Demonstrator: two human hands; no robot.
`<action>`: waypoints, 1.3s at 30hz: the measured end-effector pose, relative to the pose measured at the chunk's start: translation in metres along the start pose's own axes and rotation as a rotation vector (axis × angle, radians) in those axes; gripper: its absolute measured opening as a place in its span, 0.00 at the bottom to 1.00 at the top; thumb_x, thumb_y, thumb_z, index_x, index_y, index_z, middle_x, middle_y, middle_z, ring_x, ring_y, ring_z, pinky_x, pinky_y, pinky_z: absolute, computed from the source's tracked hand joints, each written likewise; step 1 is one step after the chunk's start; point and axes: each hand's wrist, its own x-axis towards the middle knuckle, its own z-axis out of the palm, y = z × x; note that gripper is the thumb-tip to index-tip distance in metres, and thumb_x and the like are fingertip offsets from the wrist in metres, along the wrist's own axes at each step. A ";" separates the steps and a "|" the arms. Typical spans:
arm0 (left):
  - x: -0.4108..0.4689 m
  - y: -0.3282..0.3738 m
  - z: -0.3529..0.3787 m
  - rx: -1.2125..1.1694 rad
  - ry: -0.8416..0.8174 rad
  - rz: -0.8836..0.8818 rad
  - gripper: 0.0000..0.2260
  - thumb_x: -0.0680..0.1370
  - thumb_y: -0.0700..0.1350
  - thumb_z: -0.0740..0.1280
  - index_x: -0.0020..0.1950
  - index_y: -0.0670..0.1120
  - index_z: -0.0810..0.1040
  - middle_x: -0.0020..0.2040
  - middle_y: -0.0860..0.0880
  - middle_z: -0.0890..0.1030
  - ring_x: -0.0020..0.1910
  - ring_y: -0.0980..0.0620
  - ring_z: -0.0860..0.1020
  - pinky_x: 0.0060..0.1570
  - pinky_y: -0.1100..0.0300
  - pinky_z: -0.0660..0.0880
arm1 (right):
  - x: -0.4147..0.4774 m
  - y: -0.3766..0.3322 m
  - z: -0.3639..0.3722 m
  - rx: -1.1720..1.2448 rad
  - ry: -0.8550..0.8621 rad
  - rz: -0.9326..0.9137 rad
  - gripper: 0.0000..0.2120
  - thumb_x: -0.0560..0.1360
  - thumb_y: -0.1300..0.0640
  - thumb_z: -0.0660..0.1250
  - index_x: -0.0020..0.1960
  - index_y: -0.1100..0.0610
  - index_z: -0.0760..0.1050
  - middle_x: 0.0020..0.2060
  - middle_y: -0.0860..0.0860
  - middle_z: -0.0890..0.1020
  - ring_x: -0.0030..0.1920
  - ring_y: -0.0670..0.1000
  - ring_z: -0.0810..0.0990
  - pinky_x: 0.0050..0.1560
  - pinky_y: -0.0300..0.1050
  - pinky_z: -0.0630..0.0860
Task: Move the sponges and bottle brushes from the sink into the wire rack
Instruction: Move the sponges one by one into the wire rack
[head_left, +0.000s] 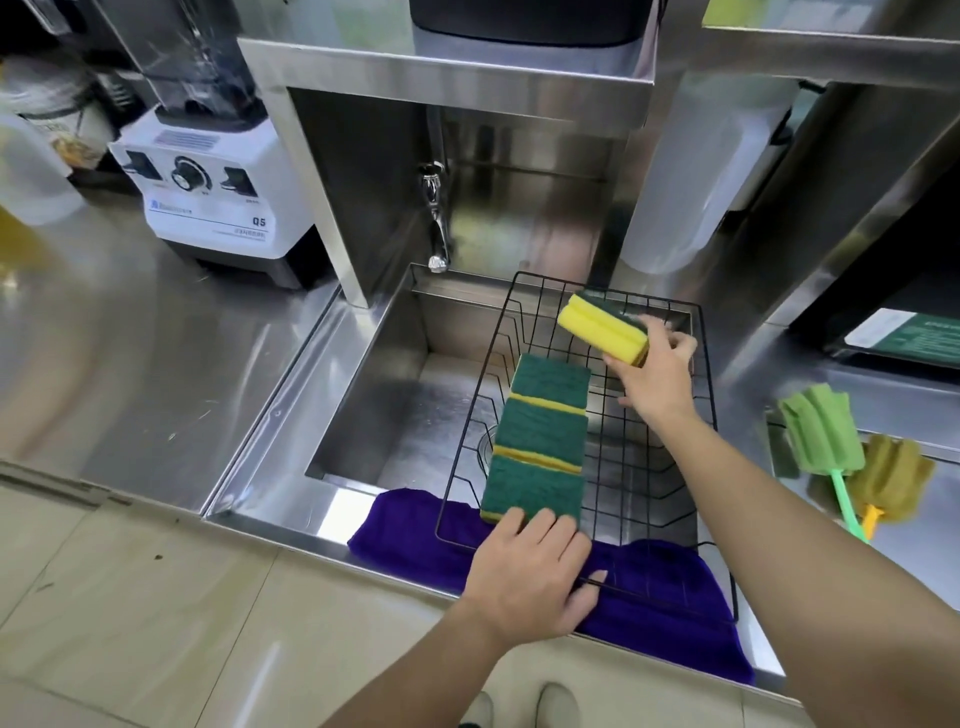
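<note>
The sink (374, 395) fills the middle of the frame, with the wire rack (649, 467) set over its right half. Three sponges (540, 441) lie in a row along the rack's left side — a fourth sponge (602, 327) sits above the rack's far right corner. A cloth (649, 603) drapes the sink's near edge under the rack. The tap (436, 218) stands behind the sink, the blender (208, 187) at upper left. Two bottle brushes (852, 457) lie on the counter (130, 338) at the right — outside the rack.

wire rack (613, 467) right half open | sponges (540, 441) block left (three, touching)
</note>
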 end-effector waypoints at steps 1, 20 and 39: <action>0.000 0.000 0.000 -0.003 -0.005 -0.001 0.12 0.75 0.54 0.64 0.40 0.46 0.76 0.39 0.49 0.77 0.36 0.49 0.71 0.38 0.56 0.65 | 0.002 0.000 0.001 0.021 -0.019 0.033 0.24 0.73 0.60 0.69 0.66 0.48 0.66 0.62 0.58 0.63 0.49 0.60 0.78 0.47 0.59 0.82; -0.001 0.001 -0.003 -0.034 -0.117 -0.026 0.11 0.75 0.53 0.64 0.42 0.47 0.77 0.39 0.51 0.77 0.37 0.50 0.71 0.38 0.58 0.66 | 0.026 -0.009 0.035 0.512 -0.033 0.155 0.27 0.73 0.66 0.66 0.62 0.39 0.66 0.66 0.55 0.69 0.64 0.55 0.71 0.67 0.54 0.68; 0.001 0.000 -0.005 -0.037 -0.143 -0.025 0.08 0.75 0.52 0.64 0.41 0.48 0.76 0.39 0.51 0.76 0.37 0.51 0.71 0.38 0.58 0.67 | 0.042 0.013 0.047 0.364 -0.278 0.332 0.28 0.77 0.58 0.64 0.72 0.56 0.55 0.67 0.56 0.71 0.66 0.57 0.71 0.68 0.53 0.66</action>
